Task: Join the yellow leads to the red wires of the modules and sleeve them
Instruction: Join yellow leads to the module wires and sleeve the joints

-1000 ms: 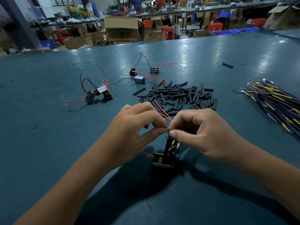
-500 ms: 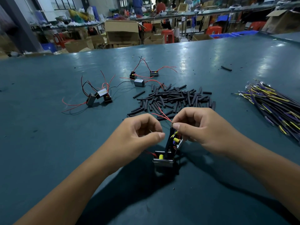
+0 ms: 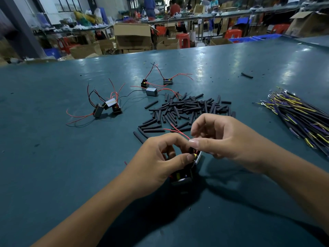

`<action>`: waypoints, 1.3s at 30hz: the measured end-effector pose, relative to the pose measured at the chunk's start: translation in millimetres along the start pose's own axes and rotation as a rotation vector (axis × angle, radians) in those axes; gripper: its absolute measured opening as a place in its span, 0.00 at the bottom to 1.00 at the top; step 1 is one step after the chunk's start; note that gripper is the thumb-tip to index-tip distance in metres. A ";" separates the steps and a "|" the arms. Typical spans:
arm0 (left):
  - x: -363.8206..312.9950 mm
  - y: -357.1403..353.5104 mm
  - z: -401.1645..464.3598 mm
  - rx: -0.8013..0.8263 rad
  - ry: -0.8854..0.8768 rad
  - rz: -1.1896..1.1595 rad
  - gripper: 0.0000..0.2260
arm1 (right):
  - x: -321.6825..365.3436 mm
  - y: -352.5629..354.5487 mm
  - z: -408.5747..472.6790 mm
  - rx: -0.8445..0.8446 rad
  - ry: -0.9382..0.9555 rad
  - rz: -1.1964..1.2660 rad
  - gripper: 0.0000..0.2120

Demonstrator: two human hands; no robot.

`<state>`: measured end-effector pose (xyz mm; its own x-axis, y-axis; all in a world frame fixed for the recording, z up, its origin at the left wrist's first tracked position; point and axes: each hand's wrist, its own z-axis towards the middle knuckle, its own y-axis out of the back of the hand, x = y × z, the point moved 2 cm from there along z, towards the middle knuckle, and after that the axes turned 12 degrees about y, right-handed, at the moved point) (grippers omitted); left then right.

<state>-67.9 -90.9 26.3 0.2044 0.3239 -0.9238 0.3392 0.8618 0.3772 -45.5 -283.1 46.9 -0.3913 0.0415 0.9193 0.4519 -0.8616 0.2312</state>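
Module (image 3: 181, 177) half-hidden under left hand (image 3: 156, 163) | right hand (image 3: 224, 139) pinches red wire (image 3: 176, 131) | left grip unclear

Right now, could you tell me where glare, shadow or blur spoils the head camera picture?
Head view: overhead lights glare on the far green table; the arms cast dark shadow over the module beneath the left hand and right hand; wide-angle bends the table edge; the background workshop is soft.

Teal tabletop (image 3: 53, 175). Beyond far edge: open cardboard boxes (image 3: 132, 35), red stools (image 3: 183, 40), blue crates (image 3: 240, 40).
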 end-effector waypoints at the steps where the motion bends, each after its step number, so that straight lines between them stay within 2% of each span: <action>1: 0.8 2.5 0.3 -0.006 0.010 0.010 0.02 | 0.9 1.6 -0.2 0.019 0.012 -0.004 0.10; 3: 1.8 7.0 1.3 -0.025 0.029 0.033 0.02 | 2.1 4.2 -1.0 0.066 0.049 -0.044 0.12; 5: 1.9 9.6 2.1 -0.022 0.022 0.040 0.02 | 3.3 4.7 -1.6 0.084 0.118 -0.184 0.10; 8: 3.3 11.1 2.5 0.025 0.016 0.044 0.02 | 4.1 3.2 -2.7 0.039 0.234 -0.385 0.08; 11: 5.7 10.0 3.0 0.040 0.004 0.044 0.02 | 3.6 2.7 -3.7 -0.017 0.337 -0.475 0.06; 14: 6.7 9.5 2.4 0.014 -0.009 -0.014 0.05 | 3.3 3.0 -2.7 -0.023 0.412 -0.527 0.05; 18: 5.6 9.6 2.6 -0.001 -0.019 0.026 0.07 | 3.1 2.4 -2.2 -0.014 0.451 -0.534 0.05; 23: 5.9 9.5 1.8 0.012 -0.014 0.075 0.05 | 3.5 1.0 -2.4 -0.028 0.493 -0.550 0.04; 33: 7.9 9.2 2.1 0.033 0.003 0.067 0.04 | 2.5 -1.8 -6.5 -0.039 0.665 -0.746 0.03; 39: 7.0 9.2 1.9 0.042 0.003 0.030 0.04 | 0.9 -3.3 -7.7 -0.073 0.683 -0.751 0.02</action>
<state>-61.6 -81.5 23.5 0.2128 0.3508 -0.9120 0.3708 0.8345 0.4075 -53.5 -284.1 44.6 -0.9381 0.3066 0.1613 -0.1400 -0.7614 0.6329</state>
